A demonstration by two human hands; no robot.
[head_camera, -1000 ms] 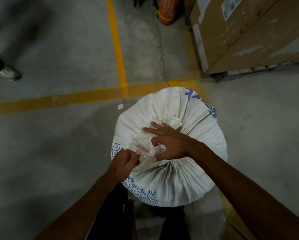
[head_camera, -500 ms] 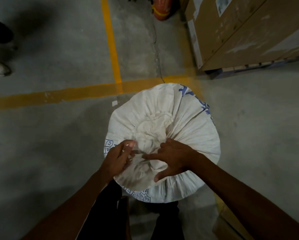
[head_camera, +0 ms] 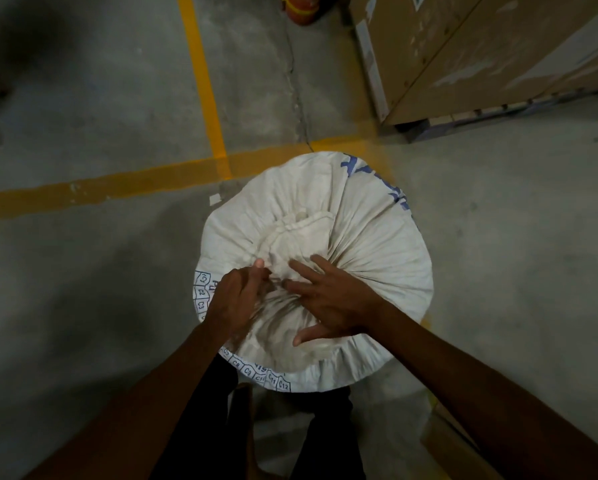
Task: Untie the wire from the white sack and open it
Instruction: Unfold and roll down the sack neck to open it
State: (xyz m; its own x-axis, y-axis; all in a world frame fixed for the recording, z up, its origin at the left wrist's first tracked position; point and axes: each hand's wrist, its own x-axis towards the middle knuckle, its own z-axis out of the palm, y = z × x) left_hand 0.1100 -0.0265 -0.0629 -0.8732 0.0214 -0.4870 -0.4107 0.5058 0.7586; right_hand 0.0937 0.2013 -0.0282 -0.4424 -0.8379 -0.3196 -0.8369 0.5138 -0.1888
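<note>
A full white woven sack (head_camera: 367, 237) with blue print stands upright on the concrete floor right below me. Its top is gathered into a bunched neck (head_camera: 301, 237) near the middle. My left hand (head_camera: 237, 299) is blurred, its fingers curled at the near-left base of the neck, pinching cloth or wire there. My right hand (head_camera: 328, 299) lies on the gathered folds on the near-right side, fingers spread, fingertips touching the neck. The wire itself is too small and hidden by my fingers to make out.
Yellow floor lines (head_camera: 207, 109) cross just beyond the sack. A large cardboard box on a pallet (head_camera: 481, 53) stands at the far right. An orange object (head_camera: 301, 8) sits at the top edge. My dark-trousered legs (head_camera: 325, 438) are under the sack's near side.
My left hand has moved from the sack's near-left edge up to the neck. My right hand has slid from on top of the neck to its near-right side.
</note>
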